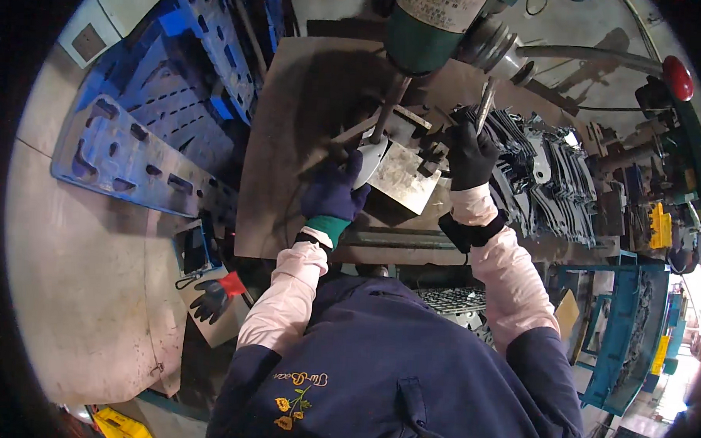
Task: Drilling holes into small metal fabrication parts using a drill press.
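My left hand (332, 191), in a dark blue glove, is closed on the edge of a flat, pale metal plate (371, 162). The plate lies against a metal block fixture (404, 179) on the worktable. Right above it stands the drill press spindle (389, 108); its tip is too small to make out against the plate. In a black glove, my right hand (473, 155) is wrapped round a bare metal feed lever (487, 104) that comes down from the press hub (495, 50). Dark clamp parts (431, 158) sit on the fixture between my hands.
Several dark, flat metal parts (553, 176) lie stacked right of my right hand. Another lever with a red knob (677, 78) juts out at upper right. Blue pallets (136, 157) stand left of the table (280, 124). A spare glove (212, 299) lies below them; a blue rack (620, 336) stands at right.
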